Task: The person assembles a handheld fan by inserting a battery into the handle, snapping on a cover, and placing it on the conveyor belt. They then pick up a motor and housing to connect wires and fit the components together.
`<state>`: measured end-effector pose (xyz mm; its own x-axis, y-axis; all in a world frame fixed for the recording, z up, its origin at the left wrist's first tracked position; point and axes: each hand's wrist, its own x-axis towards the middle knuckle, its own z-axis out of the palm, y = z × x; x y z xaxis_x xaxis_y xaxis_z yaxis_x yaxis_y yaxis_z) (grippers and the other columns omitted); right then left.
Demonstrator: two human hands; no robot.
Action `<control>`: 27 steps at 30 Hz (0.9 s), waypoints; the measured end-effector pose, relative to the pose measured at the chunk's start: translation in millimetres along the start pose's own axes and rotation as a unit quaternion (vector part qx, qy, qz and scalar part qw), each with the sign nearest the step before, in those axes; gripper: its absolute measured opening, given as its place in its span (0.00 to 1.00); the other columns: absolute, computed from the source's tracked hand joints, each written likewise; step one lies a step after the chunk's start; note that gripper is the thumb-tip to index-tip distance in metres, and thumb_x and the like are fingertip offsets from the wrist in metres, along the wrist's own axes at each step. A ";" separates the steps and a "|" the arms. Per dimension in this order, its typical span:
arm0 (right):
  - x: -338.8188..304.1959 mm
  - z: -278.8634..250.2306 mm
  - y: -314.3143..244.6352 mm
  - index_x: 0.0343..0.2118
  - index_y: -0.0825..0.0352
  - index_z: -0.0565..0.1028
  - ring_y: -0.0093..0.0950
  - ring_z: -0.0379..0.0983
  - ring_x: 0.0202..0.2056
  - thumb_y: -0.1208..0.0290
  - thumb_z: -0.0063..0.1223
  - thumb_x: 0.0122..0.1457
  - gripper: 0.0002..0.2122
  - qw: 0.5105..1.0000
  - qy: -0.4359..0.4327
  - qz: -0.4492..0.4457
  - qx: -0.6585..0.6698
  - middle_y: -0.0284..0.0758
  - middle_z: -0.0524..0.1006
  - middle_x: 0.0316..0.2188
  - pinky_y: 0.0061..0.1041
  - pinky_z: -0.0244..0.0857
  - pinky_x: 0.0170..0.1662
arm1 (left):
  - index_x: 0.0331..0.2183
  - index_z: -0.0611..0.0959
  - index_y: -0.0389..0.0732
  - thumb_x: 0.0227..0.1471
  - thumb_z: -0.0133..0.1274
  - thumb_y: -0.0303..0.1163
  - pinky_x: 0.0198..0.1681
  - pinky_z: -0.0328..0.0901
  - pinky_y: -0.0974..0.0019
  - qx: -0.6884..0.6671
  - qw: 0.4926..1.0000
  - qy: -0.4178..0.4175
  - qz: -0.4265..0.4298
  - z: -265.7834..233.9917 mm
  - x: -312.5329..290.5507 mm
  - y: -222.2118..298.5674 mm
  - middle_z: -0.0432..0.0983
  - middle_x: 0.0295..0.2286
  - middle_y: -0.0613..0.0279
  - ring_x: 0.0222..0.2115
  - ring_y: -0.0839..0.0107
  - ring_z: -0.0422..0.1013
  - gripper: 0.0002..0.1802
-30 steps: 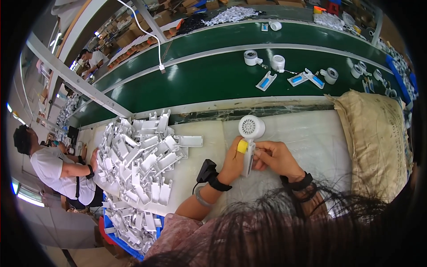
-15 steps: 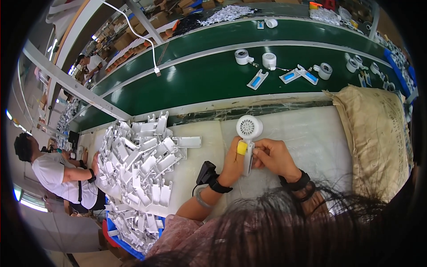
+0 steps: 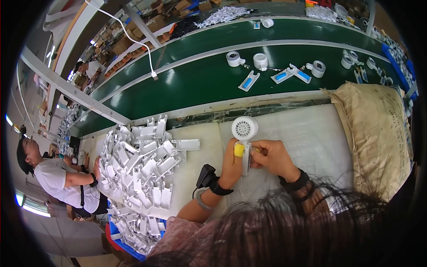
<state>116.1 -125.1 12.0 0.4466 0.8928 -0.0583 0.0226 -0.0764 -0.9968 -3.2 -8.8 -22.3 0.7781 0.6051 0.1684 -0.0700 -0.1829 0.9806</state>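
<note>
White fan: the white handheld fan [image 3: 244, 128] is up over the pale tabletop [image 3: 195, 173], grille head at the top, handle running down between the two hands
Left hand: the left hand [image 3: 230, 164] is wrapped on the handle, so yeah, gripping it; yellow band [image 3: 239, 149] round the thumb
Right hand: the right hand [image 3: 275, 158] has its fingers bunched right by the handle's other side, can't tell if anything's pinched in there
Stuff in the way: dark hair [image 3: 267, 227] hangs over the bottom middle and hides part of the right forearm; a metal bar [image 3: 84, 95] cuts slantwise across the left side
Right side: big crumpled tan sack [image 3: 371, 133] sitting on the table, basically a wall there
Left side: messy heap of white casings [image 3: 147, 164], with a co-worker [image 3: 66, 178] in a white shirt just past it, arm reaching to its edge
Up top: green conveyor belt [image 3: 187, 80] carrying round white fan heads [image 3: 260, 62] and open handle shells [image 3: 249, 81] with blue pieces inside; white cable [image 3: 151, 66] dangles in front
Blue bin, lower left: blue bin [image 3: 134, 254] loaded with more white casings
Blue bin, far right: another blue container [image 3: 393, 63] with pale parts, too small to make out
</note>
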 end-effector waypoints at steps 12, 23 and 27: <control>1.9 7.1 7.7 0.37 0.72 0.76 0.24 0.73 0.20 0.74 0.55 0.54 0.09 0.991 0.071 -0.095 -0.055 0.39 0.76 0.22 0.23 0.66 0.25 | 0.46 0.66 0.37 0.63 0.35 0.31 0.38 0.64 0.69 0.005 0.998 -0.009 0.058 0.4 3.3 10.2 0.70 0.35 0.59 0.35 0.74 0.68 0.12; -0.1 1.7 2.1 0.43 0.73 0.75 0.18 0.73 0.22 0.78 0.49 0.60 0.10 0.994 0.024 -0.094 -0.053 0.34 0.78 0.26 0.18 0.69 0.26 | 0.45 0.66 0.37 0.64 0.36 0.33 0.34 0.66 0.73 -0.004 1.000 -0.001 0.030 -0.1 3.4 14.0 0.70 0.34 0.62 0.32 0.78 0.69 0.12; -0.6 -1.5 2.6 0.44 0.73 0.75 0.19 0.74 0.23 0.80 0.48 0.60 0.10 0.991 0.007 -0.113 -0.066 0.34 0.77 0.27 0.19 0.70 0.27 | 0.46 0.66 0.37 0.64 0.36 0.33 0.33 0.66 0.73 0.006 0.999 0.000 0.052 -1.7 4.2 3.9 0.70 0.33 0.63 0.30 0.78 0.69 0.12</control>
<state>117.2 -126.4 9.6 0.4288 0.8878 0.1671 0.2405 0.0661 -0.9684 -1.2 -5.6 -17.6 0.7669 0.5822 0.2701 -0.1434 -0.2548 0.9563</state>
